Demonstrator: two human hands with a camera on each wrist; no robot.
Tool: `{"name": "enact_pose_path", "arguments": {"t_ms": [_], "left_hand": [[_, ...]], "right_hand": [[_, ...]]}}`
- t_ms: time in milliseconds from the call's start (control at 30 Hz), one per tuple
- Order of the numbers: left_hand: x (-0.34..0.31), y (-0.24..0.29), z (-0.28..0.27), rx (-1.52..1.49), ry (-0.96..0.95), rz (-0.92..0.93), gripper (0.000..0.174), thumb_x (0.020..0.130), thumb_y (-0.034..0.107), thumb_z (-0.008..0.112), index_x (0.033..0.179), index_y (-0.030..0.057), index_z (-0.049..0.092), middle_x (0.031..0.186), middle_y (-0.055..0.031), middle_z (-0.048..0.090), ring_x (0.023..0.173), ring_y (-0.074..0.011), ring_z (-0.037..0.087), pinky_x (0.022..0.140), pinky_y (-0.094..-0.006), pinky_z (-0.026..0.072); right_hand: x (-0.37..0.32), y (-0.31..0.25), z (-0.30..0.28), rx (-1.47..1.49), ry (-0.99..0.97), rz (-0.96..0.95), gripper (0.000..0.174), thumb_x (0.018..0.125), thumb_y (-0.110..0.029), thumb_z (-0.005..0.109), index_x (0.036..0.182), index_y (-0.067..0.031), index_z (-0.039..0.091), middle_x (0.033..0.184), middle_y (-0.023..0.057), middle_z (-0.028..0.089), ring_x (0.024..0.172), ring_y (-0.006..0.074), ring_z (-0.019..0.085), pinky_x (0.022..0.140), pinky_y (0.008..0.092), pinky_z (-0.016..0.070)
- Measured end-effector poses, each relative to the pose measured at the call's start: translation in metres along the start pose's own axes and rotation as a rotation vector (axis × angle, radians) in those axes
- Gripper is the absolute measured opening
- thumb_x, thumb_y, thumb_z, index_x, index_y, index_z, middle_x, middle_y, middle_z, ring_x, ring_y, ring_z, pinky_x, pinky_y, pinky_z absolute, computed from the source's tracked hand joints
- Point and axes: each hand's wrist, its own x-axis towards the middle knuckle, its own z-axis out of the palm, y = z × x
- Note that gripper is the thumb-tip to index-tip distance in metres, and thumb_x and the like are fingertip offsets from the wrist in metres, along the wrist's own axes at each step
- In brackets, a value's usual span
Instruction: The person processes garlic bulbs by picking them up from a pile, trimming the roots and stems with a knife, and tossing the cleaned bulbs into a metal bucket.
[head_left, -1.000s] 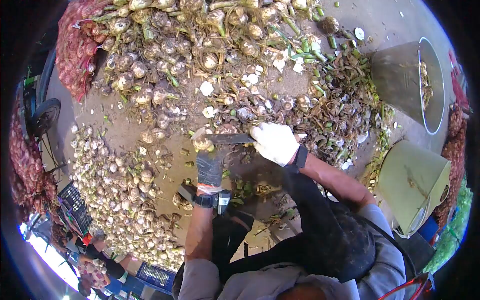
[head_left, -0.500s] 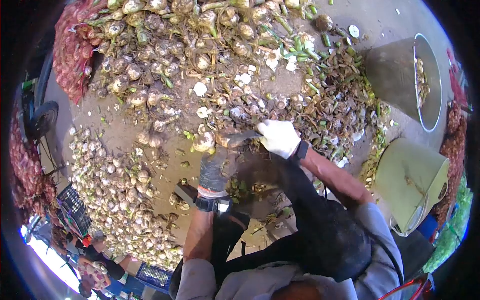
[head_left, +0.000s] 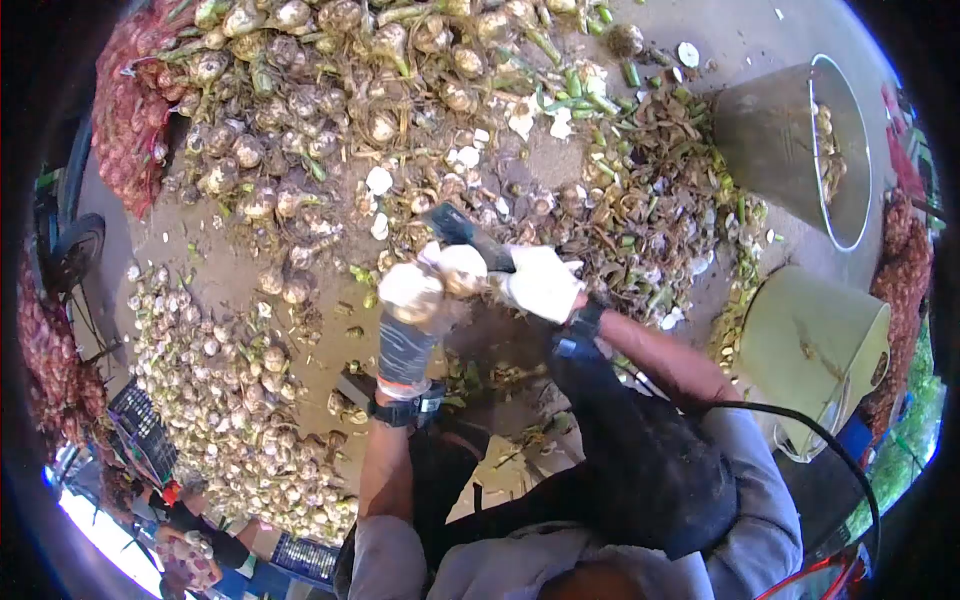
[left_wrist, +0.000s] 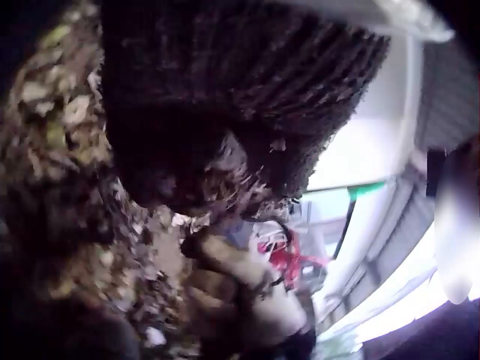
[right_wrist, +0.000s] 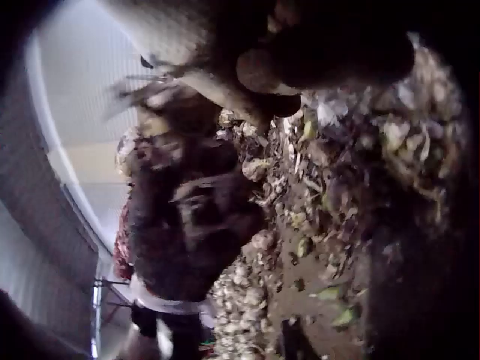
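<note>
The person bends over a floor strewn with bulbs, both hands gloved. The left grip (head_left: 405,335), in a dark knit glove, is curled around a pale bulb (head_left: 410,288) and holds it up off the ground, so the bulb sits at the fingertip end of that grip. The right grip (head_left: 540,282), in a white glove, is closed on the handle of a knife (head_left: 455,226) and sits just to the right of the bulb, almost touching it.

The knife's long axis runs from the right grip away from the person and slightly leftward. The dark blade passes over the far side of the bulb rather than lying flat across it. A second pale lump (head_left: 462,266) lies between the two grips. I cannot tell whether it is part of the same bulb or another one.

Whether the edge touches the bulb is hidden by glare on the pale skins. Both wrist views are dark and blurred and show little beyond glove fabric.

Beyond both grips lies a heap of untrimmed bulbs (head_left: 330,90), and left of the left grip is a spread of cleaner ones (head_left: 220,400). Right of the right grip are green cuttings (head_left: 660,210), a metal bucket (head_left: 770,130) and a pale bucket (head_left: 800,350).
</note>
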Motion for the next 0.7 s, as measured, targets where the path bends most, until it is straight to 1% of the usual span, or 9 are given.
{"name": "enact_pose_path", "arguments": {"t_ms": [33,167,233,267,300,367,467,633,700], "left_hand": [[-0.012,-0.022,0.021,-0.547,-0.025,-0.42,0.045,0.07,0.017,0.083,0.11,0.0077,0.064,0.103,-0.0113,0.065,0.095,-0.0254,0.064,0.081,-0.0383,0.0517],[-0.019,-0.007,-0.001,-0.063,-0.119,-0.257,0.04,0.075,0.011,0.079,0.112,0.0076,0.064,0.101,-0.0083,0.067,0.092,-0.0251,0.065,0.082,-0.0369,0.0524],[-0.024,0.017,-0.006,-0.294,-0.153,-0.265,0.047,0.076,0.009,0.079,0.12,0.0047,0.06,0.102,-0.0062,0.067,0.096,-0.0213,0.064,0.082,-0.035,0.0534],[-0.048,-0.028,0.003,-1.076,-0.253,-0.687,0.056,0.079,0.012,0.079,0.127,0.0027,0.053,0.111,-0.0077,0.065,0.104,-0.0191,0.062,0.084,-0.0352,0.0548],[-0.048,-0.021,0.013,-0.718,-0.168,-0.607,0.059,0.084,0.019,0.075,0.133,0.0035,0.047,0.118,-0.0128,0.062,0.108,-0.0222,0.061,0.083,-0.0383,0.0565],[-0.032,0.041,-0.003,-1.529,-0.069,-0.721,0.054,0.089,0.021,0.07,0.135,0.0045,0.047,0.121,-0.013,0.06,0.108,-0.0214,0.061,0.084,-0.0384,0.0567],[-0.037,0.036,0.007,-1.657,0.089,-0.628,0.048,0.092,0.025,0.065,0.133,0.0049,0.05,0.116,-0.0123,0.063,0.104,-0.024,0.063,0.082,-0.0386,0.0567],[-0.058,0.023,0.01,-0.527,0.211,-0.203,0.039,0.091,0.027,0.061,0.118,-0.0013,0.058,0.106,-0.0175,0.065,0.093,-0.0298,0.065,0.08,-0.0408,0.0567],[-0.058,0.02,-0.007,-1.743,0.16,-0.588,0.041,0.089,0.03,0.063,0.116,-0.001,0.059,0.103,-0.0191,0.065,0.088,-0.027,0.065,0.074,-0.0383,0.0565]], "right_hand": [[-0.003,0.001,-0.003,0.168,-0.049,0.057,0.03,0.083,-0.031,0.063,0.097,-0.0034,0.065,0.075,0.0208,0.064,0.07,0.038,0.064,0.064,0.0447,0.0494],[-0.01,-0.005,-0.004,-0.061,-0.026,0.146,0.026,0.086,-0.028,0.06,0.096,-0.0054,0.064,0.075,0.0188,0.064,0.072,0.0367,0.064,0.064,0.0452,0.05],[-0.016,-0.01,-0.004,-0.19,0.004,0.102,0.024,0.087,-0.028,0.058,0.095,-0.0063,0.064,0.075,0.0178,0.064,0.072,0.0359,0.064,0.065,0.0451,0.0506],[-0.018,-0.016,-0.006,-0.193,0.012,0.01,0.023,0.087,-0.028,0.057,0.095,-0.007,0.064,0.077,0.0167,0.064,0.073,0.0354,0.064,0.065,0.0448,0.0511],[-0.02,-0.02,-0.006,-0.196,0.019,-0.083,0.022,0.088,-0.028,0.057,0.095,-0.0077,0.064,0.079,0.0157,0.064,0.073,0.0349,0.064,0.065,0.0445,0.0517],[-0.026,-0.024,-0.004,-0.271,-0.032,-0.128,0.023,0.087,-0.028,0.057,0.099,-0.0095,0.063,0.085,0.0137,0.063,0.075,0.0332,0.064,0.065,0.0435,0.0528],[-0.03,-0.026,0.005,-0.305,-0.06,-0.239,0.027,0.085,-0.028,0.058,0.104,-0.0102,0.062,0.089,0.0117,0.06,0.077,0.0313,0.064,0.065,0.0424,0.0529],[-0.02,-0.038,0.002,-0.278,-0.021,-0.155,0.023,0.086,-0.028,0.059,0.096,-0.0085,0.064,0.079,0.0144,0.062,0.073,0.0338,0.064,0.063,0.044,0.0522],[-0.01,-0.031,0.017,-0.315,-0.016,-0.152,0.023,0.086,-0.03,0.059,0.092,-0.0078,0.062,0.074,0.0152,0.062,0.069,0.0366,0.063,0.062,0.0458,0.0518]]}}
